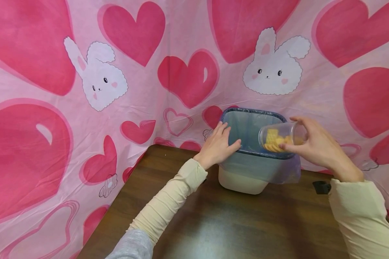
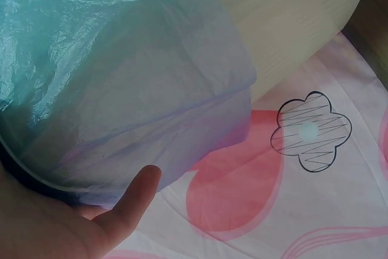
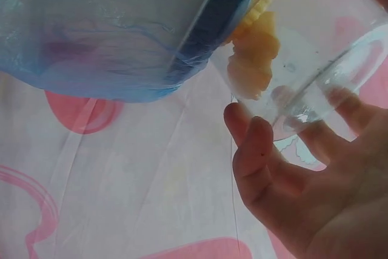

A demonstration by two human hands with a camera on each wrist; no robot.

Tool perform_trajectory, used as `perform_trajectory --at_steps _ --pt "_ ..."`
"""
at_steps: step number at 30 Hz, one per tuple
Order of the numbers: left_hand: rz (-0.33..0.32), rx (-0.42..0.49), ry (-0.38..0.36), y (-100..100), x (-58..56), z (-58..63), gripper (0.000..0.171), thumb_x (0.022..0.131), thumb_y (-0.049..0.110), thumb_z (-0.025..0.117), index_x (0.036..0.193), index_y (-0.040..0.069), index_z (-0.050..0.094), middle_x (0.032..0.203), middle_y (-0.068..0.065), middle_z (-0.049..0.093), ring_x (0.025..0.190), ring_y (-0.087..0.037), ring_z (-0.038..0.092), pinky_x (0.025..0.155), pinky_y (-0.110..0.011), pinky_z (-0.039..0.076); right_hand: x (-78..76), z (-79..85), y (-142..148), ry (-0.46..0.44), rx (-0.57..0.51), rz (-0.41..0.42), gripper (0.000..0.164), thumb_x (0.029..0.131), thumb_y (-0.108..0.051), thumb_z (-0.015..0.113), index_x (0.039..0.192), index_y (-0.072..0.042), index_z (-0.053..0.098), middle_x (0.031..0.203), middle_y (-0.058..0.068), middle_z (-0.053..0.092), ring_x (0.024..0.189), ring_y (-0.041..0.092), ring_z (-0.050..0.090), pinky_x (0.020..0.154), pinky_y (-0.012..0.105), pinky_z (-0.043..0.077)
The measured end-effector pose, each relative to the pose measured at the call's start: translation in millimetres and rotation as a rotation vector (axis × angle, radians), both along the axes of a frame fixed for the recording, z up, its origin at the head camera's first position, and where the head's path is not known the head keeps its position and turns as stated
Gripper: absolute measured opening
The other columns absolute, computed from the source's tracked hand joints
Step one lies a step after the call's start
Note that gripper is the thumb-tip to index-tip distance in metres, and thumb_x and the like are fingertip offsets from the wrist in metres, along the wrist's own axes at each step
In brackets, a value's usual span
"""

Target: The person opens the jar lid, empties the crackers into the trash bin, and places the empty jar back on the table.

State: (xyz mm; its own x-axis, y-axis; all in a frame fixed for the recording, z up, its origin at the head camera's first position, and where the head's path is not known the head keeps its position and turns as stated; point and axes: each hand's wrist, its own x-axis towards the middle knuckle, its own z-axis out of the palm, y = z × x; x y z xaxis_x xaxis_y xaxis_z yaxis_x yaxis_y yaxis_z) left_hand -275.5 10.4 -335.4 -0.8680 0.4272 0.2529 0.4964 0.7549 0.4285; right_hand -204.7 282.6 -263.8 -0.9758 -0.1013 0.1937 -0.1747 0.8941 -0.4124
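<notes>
A pale wastebasket (image 1: 243,180) lined with a bluish translucent bag (image 1: 262,167) stands at the back of the wooden table. At its left rim is my left hand (image 1: 217,145), fingers fairly straight and thumb spread over the front corner. In the left wrist view, one finger lies against the outside of the bag (image 2: 163,107). My right hand (image 1: 314,145) grips a clear plastic cup (image 1: 293,129), tipped on its side with its mouth over the bin's right part. Yellow snack pieces (image 1: 273,140), one of them square, lie inside the cup; some look ridged in the right wrist view.
A dark rim (image 1: 275,154) runs round the bin's opening. Pink cloth (image 1: 184,32) with hearts and rabbits hangs close behind and beside the table (image 1: 214,223). A small black object (image 1: 321,187) sits by the right sleeve.
</notes>
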Motion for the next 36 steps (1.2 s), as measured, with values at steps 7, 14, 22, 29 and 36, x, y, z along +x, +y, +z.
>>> perform_trajectory --at_steps 7,14,22,29,36 --pt "-0.002 -0.003 0.005 -0.2 -0.3 0.0 0.075 0.094 0.058 0.039 0.148 0.006 0.036 0.16 -0.008 0.024 0.152 -0.021 0.008 0.118 -0.045 0.026 4.1 -0.9 -0.2 0.053 -0.012 0.066 0.087 0.076 -0.038 0.079 0.145 -0.012 0.034 0.138 0.024 0.039 0.109 0.042 0.042 0.081 0.068 0.044" --pt "-0.004 0.004 0.008 0.3 -1.2 -1.4 0.073 0.094 0.056 0.041 0.148 0.006 0.037 0.159 -0.008 0.025 0.152 -0.021 0.008 0.118 -0.045 0.026 4.8 -3.4 0.2 0.149 -0.016 0.158 0.081 0.071 -0.021 0.085 0.139 -0.012 0.043 0.135 0.023 0.041 0.114 0.044 0.04 0.085 0.071 0.037" --pt "-0.007 0.008 0.005 -0.4 -1.2 -0.7 0.073 0.095 0.056 0.04 0.147 0.005 0.037 0.159 -0.008 0.025 0.152 -0.021 0.009 0.118 -0.044 0.026 5.4 -3.4 0.1 0.192 0.003 0.195 0.08 0.068 -0.017 0.086 0.137 -0.012 0.046 0.136 0.023 0.041 0.117 0.047 0.038 0.085 0.071 0.035" --pt "-0.013 0.015 0.016 -0.9 -0.9 -0.4 0.073 0.094 0.055 0.041 0.146 0.003 0.039 0.158 -0.01 0.028 0.151 -0.023 0.011 0.118 -0.042 0.026 7.6 -1.9 1.6 0.166 -0.03 0.17 0.08 0.07 -0.017 0.085 0.137 -0.013 0.044 0.137 0.022 0.039 0.117 0.045 0.037 0.083 0.072 0.038" --pt "-0.014 0.002 0.009 -0.4 -1.9 -0.6 0.073 0.094 0.055 0.04 0.146 0.004 0.038 0.158 -0.009 0.026 0.151 -0.023 0.011 0.119 -0.043 0.024 8.8 -2.3 4.3 0.144 -0.05 0.149 0.081 0.071 -0.021 0.085 0.14 -0.013 0.042 0.139 0.023 0.036 0.115 0.045 0.038 0.082 0.072 0.039"
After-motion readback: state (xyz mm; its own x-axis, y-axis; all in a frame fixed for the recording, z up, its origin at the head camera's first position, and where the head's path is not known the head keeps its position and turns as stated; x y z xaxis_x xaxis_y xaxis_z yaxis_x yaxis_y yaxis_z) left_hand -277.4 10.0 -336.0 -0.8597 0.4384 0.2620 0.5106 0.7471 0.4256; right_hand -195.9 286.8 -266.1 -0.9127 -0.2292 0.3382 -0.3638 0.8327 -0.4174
